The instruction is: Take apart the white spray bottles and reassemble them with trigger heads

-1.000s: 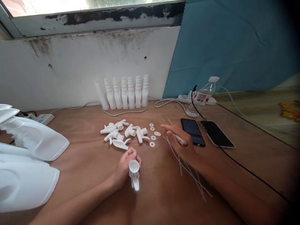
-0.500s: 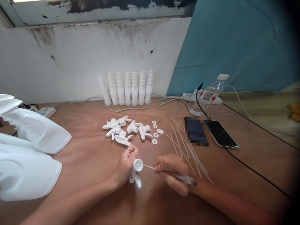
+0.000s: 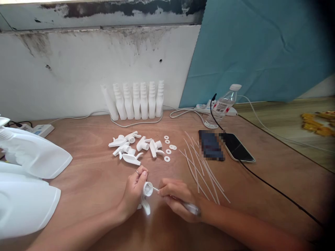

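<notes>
My left hand (image 3: 134, 190) is closed around a white trigger spray head (image 3: 146, 205), its round threaded collar (image 3: 148, 189) turned toward the right. In my closed right hand (image 3: 178, 198) is a slim tool with a clear greyish handle (image 3: 192, 208), much like a small screwdriver. Its thin shaft (image 3: 156, 189) points left into the mouth of the collar; the tip is hidden there. Beyond my hands lie several more spray heads (image 3: 131, 158) in a loose group. Several flat white washers (image 3: 166, 159) lie beside them, and thin white tubes (image 3: 195, 170) are scattered farther right.
Several small white bottles (image 3: 143, 104) stand in a row by the wall. Large white bottles (image 3: 28, 202) lie at the left. To the right are a dark pixelated slab (image 3: 211, 145), a phone (image 3: 239, 148) with a black cable, and a clear water bottle (image 3: 222, 106).
My right hand has moved left toward the spray head, and less of the tool's shaft shows outside the collar. The whole view has shifted slightly; the loose parts lie as before.
</notes>
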Demonstrator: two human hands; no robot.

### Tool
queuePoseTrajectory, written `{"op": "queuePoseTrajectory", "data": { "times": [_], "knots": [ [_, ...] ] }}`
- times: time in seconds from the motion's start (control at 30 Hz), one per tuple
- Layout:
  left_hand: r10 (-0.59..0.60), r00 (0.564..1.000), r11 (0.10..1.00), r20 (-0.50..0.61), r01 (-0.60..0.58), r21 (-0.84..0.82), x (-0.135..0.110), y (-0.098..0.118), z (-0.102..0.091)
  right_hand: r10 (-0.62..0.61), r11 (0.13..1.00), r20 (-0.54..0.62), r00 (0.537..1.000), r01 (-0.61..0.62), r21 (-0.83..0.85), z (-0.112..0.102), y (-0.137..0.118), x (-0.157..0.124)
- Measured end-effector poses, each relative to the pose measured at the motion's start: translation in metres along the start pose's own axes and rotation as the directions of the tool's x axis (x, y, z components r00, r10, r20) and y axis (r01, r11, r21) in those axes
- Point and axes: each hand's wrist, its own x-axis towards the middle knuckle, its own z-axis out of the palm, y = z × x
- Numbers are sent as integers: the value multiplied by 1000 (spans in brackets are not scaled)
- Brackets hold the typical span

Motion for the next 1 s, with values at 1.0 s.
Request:
{"op": "queuePoseTrajectory", "data": {
  "times": [1.0],
  "knots": [
    [-57, 993, 998, 103, 57, 1, 7, 1, 0, -281, 841, 207, 937, 344, -417, -6, -2, 11]
  ]
}}
